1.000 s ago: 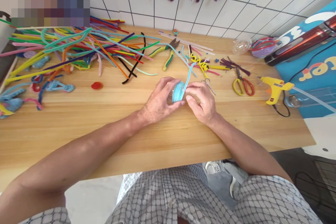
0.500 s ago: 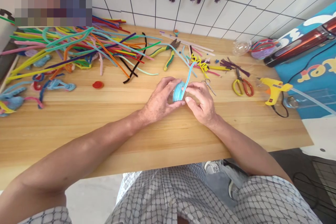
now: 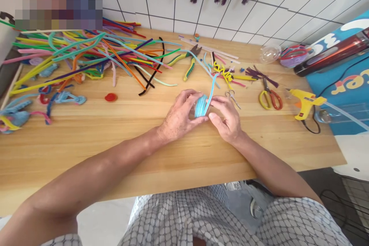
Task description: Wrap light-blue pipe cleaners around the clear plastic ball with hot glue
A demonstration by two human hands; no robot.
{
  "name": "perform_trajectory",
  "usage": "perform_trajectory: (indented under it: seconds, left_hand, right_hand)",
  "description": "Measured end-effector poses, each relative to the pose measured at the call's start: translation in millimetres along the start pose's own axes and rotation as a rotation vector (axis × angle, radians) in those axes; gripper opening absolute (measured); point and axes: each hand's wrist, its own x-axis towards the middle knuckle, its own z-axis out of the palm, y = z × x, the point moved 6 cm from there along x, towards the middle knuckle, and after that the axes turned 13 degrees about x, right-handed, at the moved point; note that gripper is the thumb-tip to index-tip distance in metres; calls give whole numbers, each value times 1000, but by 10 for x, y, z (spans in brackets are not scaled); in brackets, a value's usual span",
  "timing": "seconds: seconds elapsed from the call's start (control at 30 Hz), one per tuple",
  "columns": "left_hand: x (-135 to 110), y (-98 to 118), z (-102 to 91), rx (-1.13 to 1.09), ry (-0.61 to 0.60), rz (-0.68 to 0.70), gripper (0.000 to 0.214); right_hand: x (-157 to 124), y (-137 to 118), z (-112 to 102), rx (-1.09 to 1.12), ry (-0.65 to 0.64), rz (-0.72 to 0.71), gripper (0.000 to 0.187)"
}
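Observation:
A clear plastic ball with light-blue pipe cleaner [image 3: 201,106] wound around its middle is held just above the wooden table. My left hand [image 3: 182,115] curls around its left side, thumb below and fingers above. At the right side, my right hand [image 3: 226,117] is bent with its fingertips and thumb against the ball. A loose blue pipe cleaner end [image 3: 212,88] sticks up from the winding between my hands. Part of the ball is hidden by my fingers. Small scissors [image 3: 231,96] lie just beyond my right hand.
A heap of coloured pipe cleaners [image 3: 86,54] covers the back left. Pliers [image 3: 190,65], a red cap [image 3: 110,97], yellow-and-red scissors [image 3: 269,98] and a yellow glue gun [image 3: 307,102] lie around. A purple wrapped ball [image 3: 294,55] and a dark red flask [image 3: 331,54] sit at right.
The whole view has shifted slightly, so things appear a little lower and further right. Both hands keep their hold on the ball, with hardly any change in the winding.

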Motion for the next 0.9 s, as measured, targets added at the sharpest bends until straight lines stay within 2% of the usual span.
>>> perform_trajectory:
  seconds: [0.3, 0.53, 0.8, 0.9]
  left_hand:
    - [-12, 3, -4, 2, -29, -32, 68]
    - [-17, -12, 0, 9, -21, -40, 66]
    - [-35, -34, 19, 12, -20, -26, 66]
    - [-29, -38, 19, 25, -18, -15, 67]
  right_hand:
    - [-41, -47, 30, 52, 17, -46, 48]
    - [-44, -34, 37, 40, -40, -25, 42]
    - [-51, -32, 85, 46, -61, -25, 45]
    - [-23, -25, 61, 41, -33, -35, 43]
